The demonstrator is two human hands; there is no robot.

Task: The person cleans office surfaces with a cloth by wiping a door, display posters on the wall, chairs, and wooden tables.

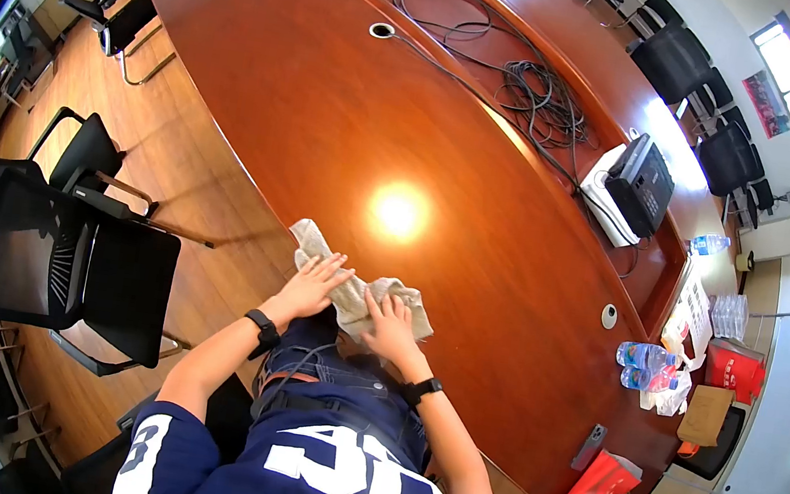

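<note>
A crumpled light grey-beige cloth point(358, 294) lies at the near edge of the glossy brown wooden table point(305, 93). My left hand point(313, 284) rests flat on the cloth's left-middle part, its fingers stretched out. On the right part of the cloth lies my right hand point(390, 327), fingers spread, palm down. Both hands touch the cloth from above, and neither is wrapped round it. The cloth's left end sticks up past my left hand, and its right end spreads beyond my right hand.
Black cables point(542, 101) lie in the table's sunken middle, beside a black telephone point(641, 186). At the right are water bottles point(646, 367), a phone point(589, 446) and a red bag point(601, 490). A black chair point(118, 279) stands left of the table.
</note>
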